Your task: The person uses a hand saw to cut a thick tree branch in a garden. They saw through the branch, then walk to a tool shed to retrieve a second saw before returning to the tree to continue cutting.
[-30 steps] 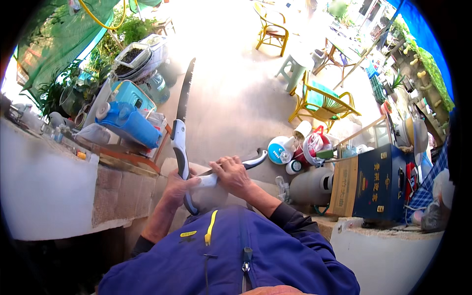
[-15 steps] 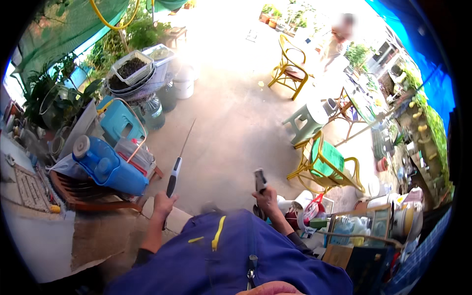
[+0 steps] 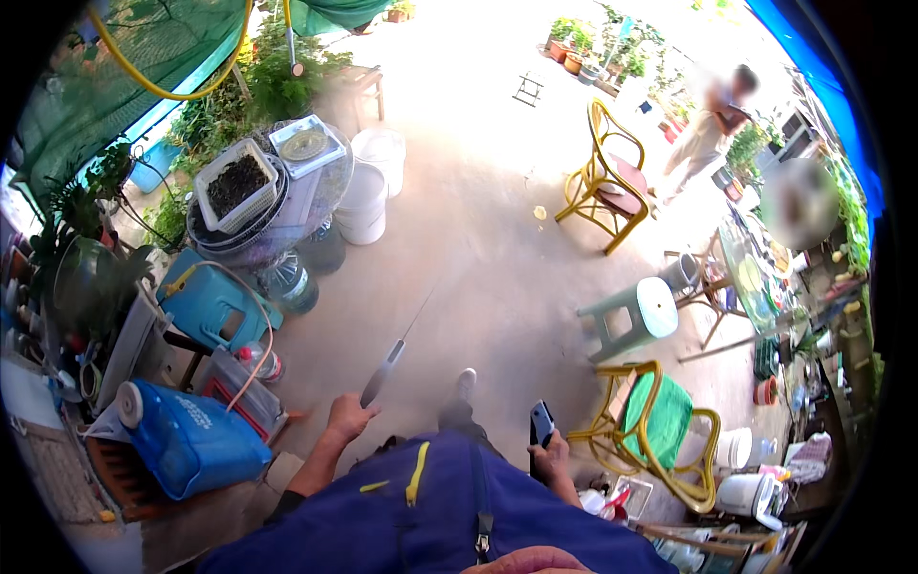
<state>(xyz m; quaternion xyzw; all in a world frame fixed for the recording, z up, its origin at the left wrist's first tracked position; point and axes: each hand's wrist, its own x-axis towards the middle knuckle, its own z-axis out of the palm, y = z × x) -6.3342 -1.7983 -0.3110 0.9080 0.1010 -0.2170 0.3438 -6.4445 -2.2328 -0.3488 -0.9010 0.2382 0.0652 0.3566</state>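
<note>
Both hands were full and closed: the left hand gripped a grey-handled saw, its thin blade out over the floor, the right hand a dark slim object. One stumble could have swung that bare blade at the forward foot!

Floor open ahead of left hand, right hand; blue jug bars left, green-cushioned chair right.
</note>
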